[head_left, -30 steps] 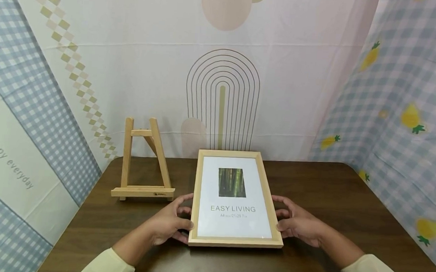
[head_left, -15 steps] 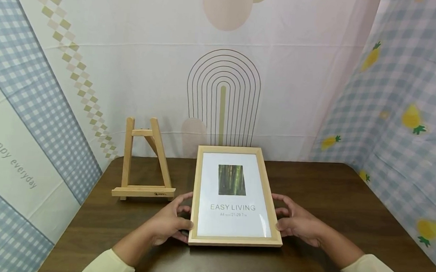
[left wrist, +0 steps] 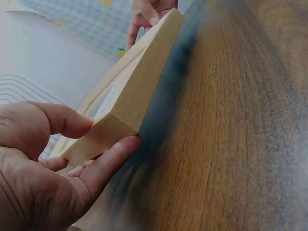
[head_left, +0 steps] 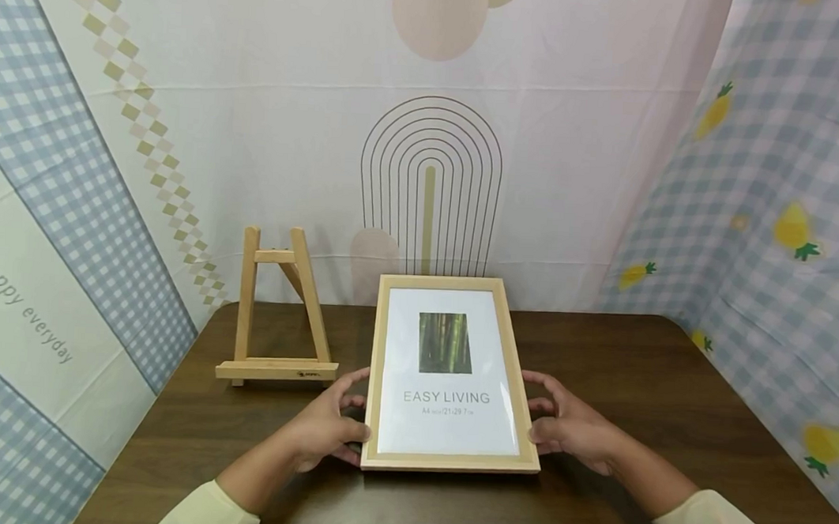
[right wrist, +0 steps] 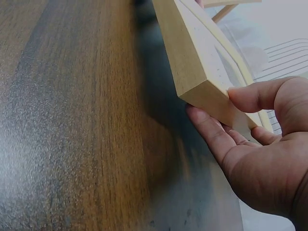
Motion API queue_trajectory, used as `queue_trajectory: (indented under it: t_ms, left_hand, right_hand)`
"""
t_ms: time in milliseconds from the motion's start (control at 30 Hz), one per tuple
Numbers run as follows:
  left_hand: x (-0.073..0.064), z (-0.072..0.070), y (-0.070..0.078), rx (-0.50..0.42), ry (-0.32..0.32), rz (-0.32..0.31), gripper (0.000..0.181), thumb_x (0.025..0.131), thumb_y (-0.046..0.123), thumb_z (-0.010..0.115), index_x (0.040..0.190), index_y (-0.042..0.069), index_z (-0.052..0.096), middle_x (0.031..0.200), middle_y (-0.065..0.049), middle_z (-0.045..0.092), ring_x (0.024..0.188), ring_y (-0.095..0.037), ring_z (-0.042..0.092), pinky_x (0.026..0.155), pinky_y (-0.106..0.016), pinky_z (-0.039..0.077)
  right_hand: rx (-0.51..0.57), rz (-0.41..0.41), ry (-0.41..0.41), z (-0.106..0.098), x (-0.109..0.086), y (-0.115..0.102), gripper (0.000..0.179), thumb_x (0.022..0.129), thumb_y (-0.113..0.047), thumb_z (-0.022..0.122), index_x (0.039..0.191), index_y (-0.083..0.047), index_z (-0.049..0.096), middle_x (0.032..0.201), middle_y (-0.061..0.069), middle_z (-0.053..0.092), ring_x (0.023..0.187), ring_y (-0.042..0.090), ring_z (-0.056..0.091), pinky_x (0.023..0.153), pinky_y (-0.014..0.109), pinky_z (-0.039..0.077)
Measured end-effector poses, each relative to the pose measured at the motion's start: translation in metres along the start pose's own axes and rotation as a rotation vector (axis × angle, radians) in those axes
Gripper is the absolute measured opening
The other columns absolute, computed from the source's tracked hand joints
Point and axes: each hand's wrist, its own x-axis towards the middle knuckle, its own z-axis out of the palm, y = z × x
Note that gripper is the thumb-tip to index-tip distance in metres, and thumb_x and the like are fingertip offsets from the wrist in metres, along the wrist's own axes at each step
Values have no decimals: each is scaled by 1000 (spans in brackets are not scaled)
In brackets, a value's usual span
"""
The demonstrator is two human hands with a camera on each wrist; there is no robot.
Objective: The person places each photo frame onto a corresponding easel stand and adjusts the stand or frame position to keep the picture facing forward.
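Note:
A light wood picture frame (head_left: 445,461) with a white insert, a small forest picture and the words "EASY LIVING" is held between both hands, its far end tilted up. My left hand (head_left: 325,423) grips its left side near the front corner, thumb on the edge and fingers beneath, as the left wrist view shows. On the opposite side my right hand (head_left: 574,428) grips the frame in the same manner. In both wrist views a dark shadow lies between the frame's near edge and the table. A small wooden easel (head_left: 276,369) stands upright to the left, apart from the hands.
The dark wood table (head_left: 600,351) extends to both sides of the frame. Behind it hangs a white cloth (head_left: 573,183) with an arch pattern. Blue checked cloths flank the table, the right one (head_left: 770,233) printed with pineapples.
The picture frame's far end has risen, and the frame has shifted slightly up and left. Both hands keep their grip. The easel stays where it was.

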Motion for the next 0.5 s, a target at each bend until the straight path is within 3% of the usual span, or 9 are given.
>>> queue_trajectory:
  t_ms: [500]
  left_hand:
    - [-2, 0, 2, 38, 26, 25, 96, 83, -15, 65, 162, 20, 23, 136, -27, 45, 83, -33, 69, 61, -53, 60]
  right_hand:
    - [-20, -25, 24, 3, 1, 1, 91, 90, 7, 61, 162, -16, 10, 142, 33, 42, 102, 37, 66, 83, 52, 58]
